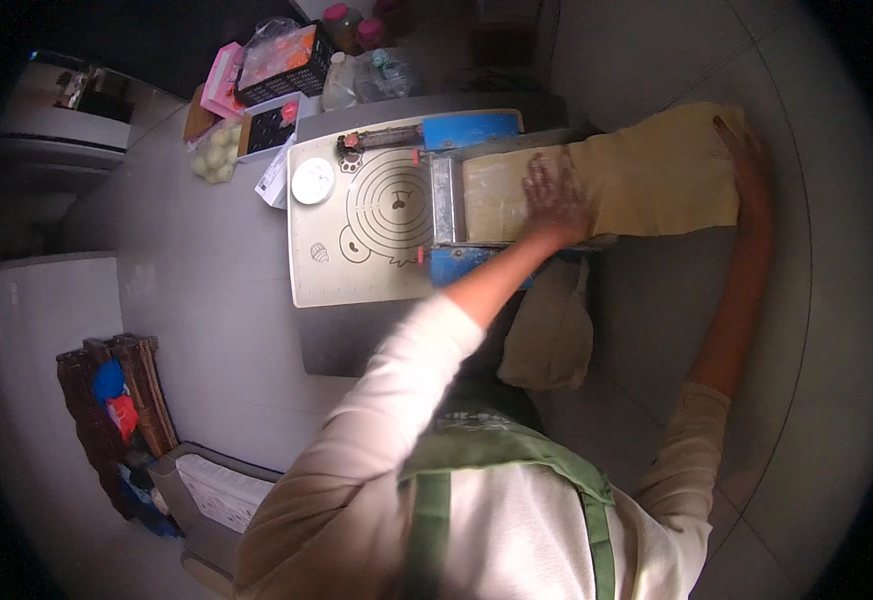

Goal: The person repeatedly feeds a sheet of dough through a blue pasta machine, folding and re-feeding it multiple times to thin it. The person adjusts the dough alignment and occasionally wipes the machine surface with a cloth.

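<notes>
A long, pale-yellow dough sheet (661,175) runs from the metal roller of a blue-sided dough roller machine (446,200) out to the right, past the table edge. My left hand (558,200) lies flat on the sheet near the machine, fingers spread and pointing away from me. At the sheet's right end, my right hand (748,165) grips the edge, with some fingers hidden beneath it. Left of the roller is a cream mat (321,285) printed with circles and a bear outline. A round white container (312,181) stands on that mat.
A beige cloth (548,335) hangs at the table's near side. Beyond the table are a black crate (291,82), a bag of pale round items (216,152), jars with pink lids (340,25) and plastic bags. A grey chair (181,480) stands at the lower left.
</notes>
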{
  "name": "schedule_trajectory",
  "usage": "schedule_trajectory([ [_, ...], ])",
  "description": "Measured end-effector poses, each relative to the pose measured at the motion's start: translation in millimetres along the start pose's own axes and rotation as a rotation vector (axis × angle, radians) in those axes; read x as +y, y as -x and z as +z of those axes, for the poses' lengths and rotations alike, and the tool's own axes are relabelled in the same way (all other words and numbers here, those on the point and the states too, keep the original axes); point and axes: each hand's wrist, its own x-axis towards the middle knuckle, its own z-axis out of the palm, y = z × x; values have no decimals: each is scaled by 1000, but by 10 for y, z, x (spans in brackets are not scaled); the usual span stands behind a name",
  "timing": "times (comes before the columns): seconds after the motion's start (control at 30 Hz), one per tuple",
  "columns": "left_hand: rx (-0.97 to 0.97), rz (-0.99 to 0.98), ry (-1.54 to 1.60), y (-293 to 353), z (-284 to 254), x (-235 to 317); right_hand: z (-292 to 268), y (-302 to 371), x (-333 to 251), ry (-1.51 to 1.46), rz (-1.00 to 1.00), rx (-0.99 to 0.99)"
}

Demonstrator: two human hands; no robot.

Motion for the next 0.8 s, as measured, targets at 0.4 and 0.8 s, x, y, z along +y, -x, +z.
schedule_trajectory([
  [0.4,-231,173,-113,236,-304,-669,-4,-32,190,-131,-500,-167],
  [0.8,-84,231,-136,295,116,54,171,59,-172,-62,-17,-168],
])
